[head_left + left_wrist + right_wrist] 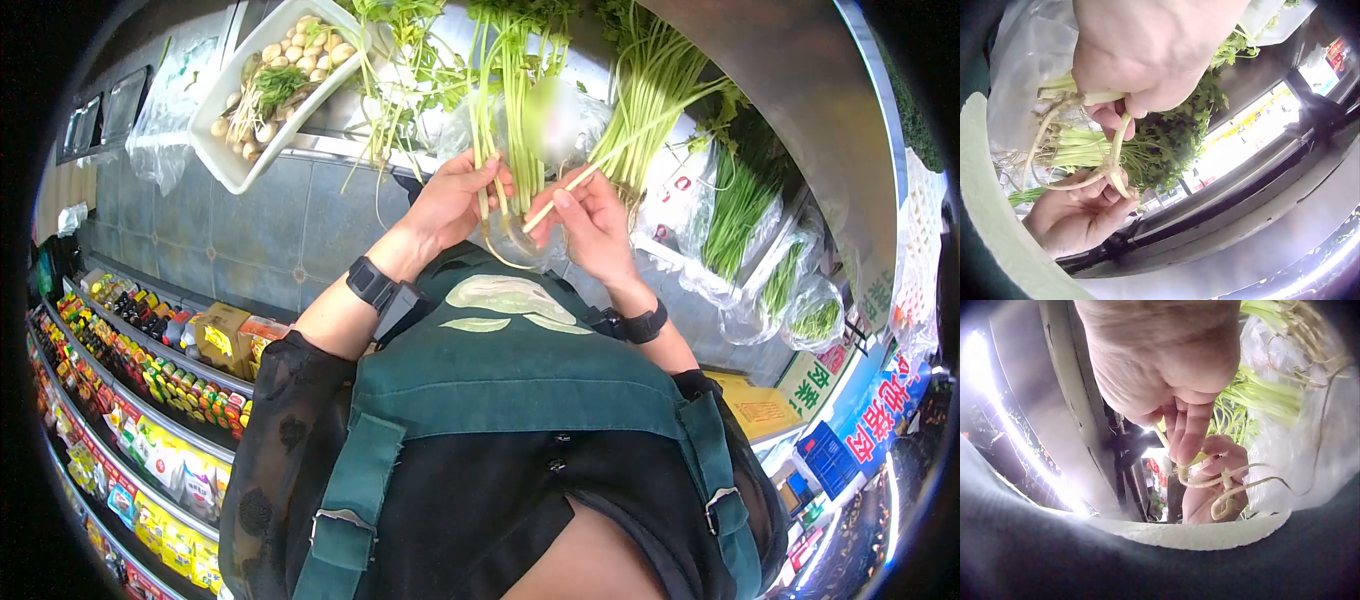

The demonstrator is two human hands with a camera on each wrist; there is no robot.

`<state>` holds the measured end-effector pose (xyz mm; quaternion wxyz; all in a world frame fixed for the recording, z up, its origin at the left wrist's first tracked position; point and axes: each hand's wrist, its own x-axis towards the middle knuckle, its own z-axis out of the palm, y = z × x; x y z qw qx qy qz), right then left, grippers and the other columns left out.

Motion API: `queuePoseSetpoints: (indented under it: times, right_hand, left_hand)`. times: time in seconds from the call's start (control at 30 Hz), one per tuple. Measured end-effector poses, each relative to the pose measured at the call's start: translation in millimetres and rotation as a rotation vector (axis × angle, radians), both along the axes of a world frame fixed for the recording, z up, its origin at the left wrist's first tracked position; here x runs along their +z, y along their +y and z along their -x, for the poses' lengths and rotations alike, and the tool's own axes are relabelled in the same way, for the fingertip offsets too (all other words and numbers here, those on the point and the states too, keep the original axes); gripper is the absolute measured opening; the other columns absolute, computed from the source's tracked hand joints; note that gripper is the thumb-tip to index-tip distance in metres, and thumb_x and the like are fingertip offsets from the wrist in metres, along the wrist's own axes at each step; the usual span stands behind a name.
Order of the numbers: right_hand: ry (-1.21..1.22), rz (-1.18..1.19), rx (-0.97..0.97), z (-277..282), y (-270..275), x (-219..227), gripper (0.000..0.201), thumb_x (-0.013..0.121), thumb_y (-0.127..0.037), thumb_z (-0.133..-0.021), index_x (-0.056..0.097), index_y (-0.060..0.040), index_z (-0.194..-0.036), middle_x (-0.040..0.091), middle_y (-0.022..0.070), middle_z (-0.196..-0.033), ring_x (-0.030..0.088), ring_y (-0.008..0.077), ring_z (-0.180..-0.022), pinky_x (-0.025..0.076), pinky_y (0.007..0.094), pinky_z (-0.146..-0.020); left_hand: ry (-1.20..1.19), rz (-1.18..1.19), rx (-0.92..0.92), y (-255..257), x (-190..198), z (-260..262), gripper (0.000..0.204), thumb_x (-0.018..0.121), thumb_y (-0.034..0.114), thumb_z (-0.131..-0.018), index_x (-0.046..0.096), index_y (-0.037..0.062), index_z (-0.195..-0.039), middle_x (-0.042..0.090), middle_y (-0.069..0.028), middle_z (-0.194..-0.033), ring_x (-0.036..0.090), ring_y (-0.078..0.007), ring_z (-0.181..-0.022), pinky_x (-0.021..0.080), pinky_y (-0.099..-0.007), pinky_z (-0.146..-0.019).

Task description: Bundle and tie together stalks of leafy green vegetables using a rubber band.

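Observation:
In the head view my left hand point(455, 203) pinches thin celery stalks point(481, 135) just above their roots. My right hand point(592, 222) holds a single pale celery stalk point(625, 148) slanting up to the right, between thumb and fingers. Long, curling roots point(1040, 140) hang by the hands in the left wrist view, where the left hand point(1141, 53) fills the top and the right hand point(1079, 215) grips a stalk's root end from below. From the right wrist, the right hand point(1166, 356) covers the top, with the left hand point(1219, 487) beyond the dangling roots point(1235, 494).
Leafy celery bunches point(655, 75) lie on the counter ahead. A white crate point(225, 165) of small round pale vegetables stands at its left, and bagged green chives point(740, 225) at its right. Shelves of packaged goods point(165, 380) line the left, behind the person.

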<state>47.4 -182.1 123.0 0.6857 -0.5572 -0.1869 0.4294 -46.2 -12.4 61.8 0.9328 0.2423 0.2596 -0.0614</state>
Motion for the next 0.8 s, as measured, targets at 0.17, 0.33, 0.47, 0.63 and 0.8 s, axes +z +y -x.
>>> queuePoseSetpoints:
  times: [0.17, 0.33, 0.47, 0.63, 0.8]
  right_hand:
    - [-0.013, 0.043, 0.080, -18.6, 0.9, 22.3, 0.009, 0.048, -0.009, -0.097, 0.044, -0.0026, -0.101, 0.063, 0.0136, -0.079, 0.060, 0.0159, -0.060, 0.049, 0.0245, -0.050]
    - [-0.280, 0.287, 0.293, -34.5, 50.8, 33.2, 0.015, 0.056, -0.013, -0.094, 0.046, -0.0031, -0.088, 0.062, 0.0067, -0.068, 0.057, 0.0091, -0.052, 0.044, 0.0219, -0.046]
    - [-0.352, 0.242, 0.439, -21.9, 99.0, 39.2, 0.017, 0.057, -0.010, -0.092, 0.054, -0.0013, -0.107, 0.065, 0.0065, -0.081, 0.059, 0.0076, -0.060, 0.047, 0.0205, -0.050]
    - [-0.307, 0.271, 0.035, -45.1, 83.7, -28.9, 0.023, 0.062, -0.011, -0.087, 0.061, 0.0005, -0.106, 0.068, 0.0110, -0.077, 0.062, 0.0127, -0.056, 0.050, 0.0258, -0.050]
    - [-0.414, 0.858, 0.246, -53.1, 43.1, -44.2, 0.018, 0.065, -0.015, -0.083, 0.063, 0.0021, -0.087, 0.068, 0.0144, -0.077, 0.063, 0.0129, -0.054, 0.051, 0.0279, -0.051]
  left_hand:
    - [0.040, -0.095, 0.031, 9.5, -6.7, 7.8, 0.015, 0.051, 0.019, -0.097, 0.054, 0.0089, -0.108, 0.060, -0.0009, -0.084, 0.057, -0.0105, -0.076, 0.044, -0.0230, -0.063]
    - [0.085, -0.183, -0.081, 4.1, 4.8, 7.1, 0.018, 0.047, 0.019, -0.099, 0.053, 0.0113, -0.114, 0.061, -0.0019, -0.088, 0.058, -0.0110, -0.080, 0.044, -0.0238, -0.069]
    - [0.100, -0.202, 0.022, -9.5, 17.4, -1.1, 0.021, 0.045, 0.018, -0.099, 0.052, 0.0136, -0.119, 0.061, -0.0019, -0.097, 0.060, -0.0124, -0.090, 0.048, -0.0283, -0.078]
    - [0.117, -0.162, 0.007, -0.5, -3.8, 3.9, 0.018, 0.059, 0.012, -0.091, 0.053, 0.0066, -0.108, 0.059, -0.0029, -0.095, 0.058, -0.0123, -0.086, 0.049, -0.0283, -0.078]
    - [0.153, -0.393, 0.021, -4.4, -29.3, -4.1, 0.014, 0.058, 0.006, -0.089, 0.055, 0.0052, -0.103, 0.059, -0.0039, -0.095, 0.056, -0.0122, -0.089, 0.048, -0.0273, -0.079]
